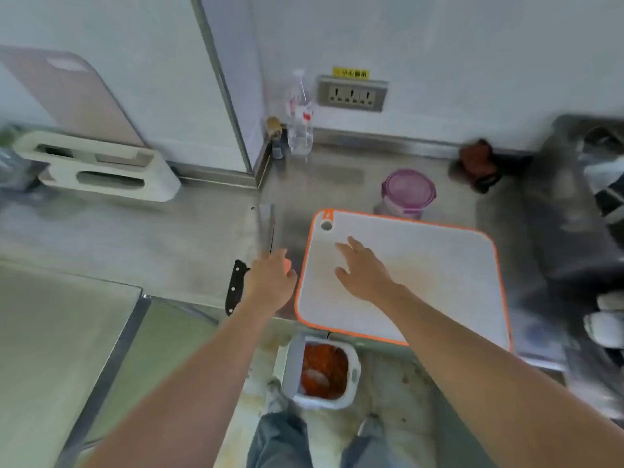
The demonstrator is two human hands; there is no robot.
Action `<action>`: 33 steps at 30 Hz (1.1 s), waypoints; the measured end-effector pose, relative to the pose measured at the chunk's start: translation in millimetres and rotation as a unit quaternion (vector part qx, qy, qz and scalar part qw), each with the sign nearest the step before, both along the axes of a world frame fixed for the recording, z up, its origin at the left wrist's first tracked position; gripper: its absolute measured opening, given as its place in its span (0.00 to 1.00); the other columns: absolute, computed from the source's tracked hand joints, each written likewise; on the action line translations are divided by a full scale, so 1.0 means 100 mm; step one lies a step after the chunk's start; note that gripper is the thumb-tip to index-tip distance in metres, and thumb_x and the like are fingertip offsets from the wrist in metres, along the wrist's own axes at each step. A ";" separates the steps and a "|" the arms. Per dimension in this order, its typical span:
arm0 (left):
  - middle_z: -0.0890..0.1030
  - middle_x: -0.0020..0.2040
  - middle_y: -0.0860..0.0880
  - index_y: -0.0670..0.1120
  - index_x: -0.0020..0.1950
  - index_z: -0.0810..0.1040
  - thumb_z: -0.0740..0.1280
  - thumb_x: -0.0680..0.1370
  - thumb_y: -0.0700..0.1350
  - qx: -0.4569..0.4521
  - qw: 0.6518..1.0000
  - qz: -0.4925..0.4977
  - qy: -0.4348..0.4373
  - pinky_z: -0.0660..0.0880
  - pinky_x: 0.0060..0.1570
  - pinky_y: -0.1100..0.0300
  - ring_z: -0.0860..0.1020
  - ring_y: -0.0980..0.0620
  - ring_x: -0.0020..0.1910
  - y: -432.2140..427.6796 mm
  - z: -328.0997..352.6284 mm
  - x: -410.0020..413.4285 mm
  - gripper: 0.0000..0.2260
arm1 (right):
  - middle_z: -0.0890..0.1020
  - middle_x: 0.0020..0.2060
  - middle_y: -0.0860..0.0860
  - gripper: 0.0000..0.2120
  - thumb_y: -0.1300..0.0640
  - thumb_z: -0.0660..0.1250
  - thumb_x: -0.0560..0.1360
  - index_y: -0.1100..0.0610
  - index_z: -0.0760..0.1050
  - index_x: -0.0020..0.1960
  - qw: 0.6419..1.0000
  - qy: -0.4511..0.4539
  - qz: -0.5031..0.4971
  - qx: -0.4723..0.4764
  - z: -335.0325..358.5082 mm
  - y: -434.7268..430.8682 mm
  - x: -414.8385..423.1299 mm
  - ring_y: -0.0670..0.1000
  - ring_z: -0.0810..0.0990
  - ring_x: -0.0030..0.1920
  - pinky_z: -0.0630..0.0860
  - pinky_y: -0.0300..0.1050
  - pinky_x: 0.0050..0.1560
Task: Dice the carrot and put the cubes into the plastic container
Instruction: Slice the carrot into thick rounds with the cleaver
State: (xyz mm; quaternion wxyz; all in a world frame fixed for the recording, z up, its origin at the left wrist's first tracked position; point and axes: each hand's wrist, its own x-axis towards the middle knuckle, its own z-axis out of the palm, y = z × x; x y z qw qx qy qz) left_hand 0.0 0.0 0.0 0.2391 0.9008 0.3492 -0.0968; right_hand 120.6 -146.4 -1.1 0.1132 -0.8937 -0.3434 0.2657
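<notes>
The whole view is soft with blur, so small details are hard to read. The left hand (270, 278) hovers over the black-handled cleaver (251, 255) lying on the steel desk (169, 238), covering where blade meets handle; something orange shows at its fingertips, possibly a piece of carrot, but I cannot tell, nor how far this grip is closed. The right hand (363, 268) hangs flat, fingers spread and holding nothing, over the bare white orange-rimmed cutting board (439, 271). The purple-lidded round plastic container (407, 194) stands just behind the board, lid on. On the floor below the desk edge a white bin (322, 373) holds orange scraps. A clear plastic bottle (300, 119) stands in the wall corner beside a grey socket panel (352, 94). The right edge smears into dark, unreadable shapes.
</notes>
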 end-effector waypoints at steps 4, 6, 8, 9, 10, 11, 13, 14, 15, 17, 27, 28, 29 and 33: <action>0.71 0.64 0.37 0.44 0.74 0.63 0.64 0.77 0.48 0.016 1.000 -0.008 0.006 0.68 0.63 0.47 0.69 0.38 0.64 0.14 -0.25 0.02 0.27 | 0.36 0.77 0.47 0.35 0.42 0.56 0.80 0.46 0.40 0.78 0.993 -0.008 -0.062 -0.098 -0.31 0.00 -0.07 0.55 0.37 0.77 0.45 0.70 0.71; 0.70 0.65 0.37 0.43 0.75 0.60 0.65 0.78 0.49 0.010 1.000 -0.013 0.007 0.68 0.62 0.47 0.69 0.37 0.64 0.17 -0.35 0.04 0.29 | 0.34 0.77 0.46 0.37 0.38 0.55 0.79 0.45 0.38 0.78 0.991 -0.010 -0.074 -0.110 -0.48 -0.03 -0.13 0.54 0.34 0.77 0.43 0.72 0.71; 0.69 0.64 0.38 0.42 0.75 0.58 0.66 0.78 0.49 0.019 1.000 -0.014 -0.004 0.69 0.60 0.47 0.70 0.37 0.63 0.20 -0.39 0.04 0.30 | 0.34 0.77 0.46 0.37 0.37 0.55 0.78 0.44 0.37 0.78 0.992 -0.029 -0.073 -0.104 -0.57 -0.06 -0.15 0.54 0.33 0.76 0.42 0.72 0.70; 0.70 0.64 0.38 0.42 0.75 0.58 0.67 0.77 0.49 0.021 1.000 -0.018 -0.005 0.70 0.59 0.47 0.70 0.38 0.62 0.21 -0.40 0.05 0.31 | 0.34 0.77 0.46 0.37 0.37 0.55 0.78 0.44 0.37 0.78 0.991 -0.033 -0.075 -0.101 -0.57 -0.07 -0.16 0.54 0.34 0.77 0.42 0.72 0.70; 0.70 0.64 0.38 0.41 0.75 0.59 0.67 0.77 0.49 0.020 1.000 -0.020 -0.014 0.70 0.58 0.47 0.70 0.38 0.62 0.22 -0.41 0.05 0.31 | 0.35 0.77 0.46 0.38 0.37 0.56 0.78 0.44 0.38 0.78 0.992 -0.034 -0.078 -0.098 -0.58 -0.07 -0.15 0.54 0.35 0.77 0.42 0.72 0.71; 0.70 0.64 0.39 0.41 0.75 0.59 0.68 0.76 0.49 0.014 0.999 -0.018 -0.023 0.70 0.58 0.46 0.70 0.39 0.63 0.22 -0.41 0.07 0.32 | 0.36 0.77 0.46 0.38 0.37 0.56 0.77 0.43 0.39 0.78 0.991 -0.038 -0.083 -0.095 -0.57 -0.07 -0.15 0.54 0.36 0.77 0.43 0.72 0.71; 0.70 0.66 0.39 0.40 0.75 0.59 0.69 0.75 0.48 -0.013 0.998 -0.006 -0.054 0.69 0.59 0.46 0.68 0.39 0.65 0.18 -0.36 0.13 0.33 | 0.39 0.78 0.45 0.36 0.36 0.56 0.77 0.43 0.41 0.78 0.990 -0.059 -0.087 -0.095 -0.55 -0.07 -0.15 0.53 0.39 0.78 0.47 0.69 0.71; 0.70 0.66 0.39 0.40 0.75 0.59 0.70 0.75 0.48 -0.026 0.997 -0.003 -0.076 0.67 0.61 0.47 0.68 0.39 0.66 0.15 -0.34 0.18 0.33 | 0.41 0.78 0.44 0.34 0.37 0.55 0.78 0.42 0.43 0.78 0.989 -0.073 -0.088 -0.095 -0.54 -0.08 -0.13 0.52 0.42 0.78 0.49 0.67 0.72; 0.70 0.66 0.39 0.39 0.75 0.60 0.70 0.75 0.47 -0.039 0.995 -0.006 -0.096 0.66 0.63 0.49 0.68 0.39 0.66 0.11 -0.32 0.24 0.33 | 0.43 0.78 0.43 0.31 0.38 0.53 0.79 0.42 0.46 0.78 0.988 -0.084 -0.089 -0.090 -0.51 -0.10 -0.11 0.50 0.44 0.78 0.51 0.63 0.72; 0.71 0.65 0.39 0.38 0.74 0.61 0.71 0.74 0.47 -0.057 0.991 -0.022 -0.123 0.66 0.63 0.50 0.70 0.39 0.64 0.01 -0.30 0.35 0.33 | 0.49 0.78 0.41 0.26 0.42 0.50 0.81 0.41 0.50 0.78 0.990 -0.078 -0.098 -0.067 -0.45 -0.15 -0.02 0.46 0.49 0.77 0.54 0.57 0.71; 0.73 0.65 0.40 0.39 0.73 0.63 0.74 0.73 0.48 -0.133 0.977 -0.065 -0.154 0.66 0.62 0.54 0.72 0.41 0.64 -0.75 -0.32 0.79 0.34 | 0.67 0.73 0.50 0.20 0.53 0.54 0.83 0.54 0.64 0.75 0.954 0.104 -0.235 0.153 -0.23 -0.59 0.17 0.50 0.63 0.74 0.56 0.42 0.72; 0.73 0.66 0.40 0.39 0.73 0.63 0.74 0.73 0.49 -0.129 0.979 -0.064 -0.147 0.66 0.63 0.54 0.71 0.41 0.65 -0.78 -0.33 0.80 0.34 | 0.68 0.73 0.50 0.20 0.53 0.54 0.83 0.53 0.64 0.74 0.955 0.115 -0.232 0.147 -0.23 -0.60 0.18 0.50 0.63 0.73 0.57 0.43 0.72; 0.73 0.66 0.40 0.39 0.74 0.63 0.73 0.73 0.49 -0.124 0.981 -0.063 -0.139 0.66 0.63 0.54 0.71 0.41 0.66 -0.80 -0.34 0.81 0.34 | 0.68 0.72 0.50 0.20 0.52 0.54 0.83 0.53 0.64 0.74 0.957 0.120 -0.226 0.137 -0.23 -0.60 0.19 0.50 0.64 0.73 0.58 0.43 0.72; 0.72 0.66 0.41 0.40 0.74 0.62 0.73 0.74 0.49 -0.123 0.983 -0.073 -0.115 0.65 0.64 0.54 0.68 0.41 0.67 -0.75 -0.33 0.74 0.34 | 0.68 0.72 0.50 0.21 0.48 0.56 0.82 0.51 0.65 0.74 0.967 0.099 -0.204 0.119 -0.24 -0.53 0.19 0.51 0.62 0.73 0.57 0.47 0.72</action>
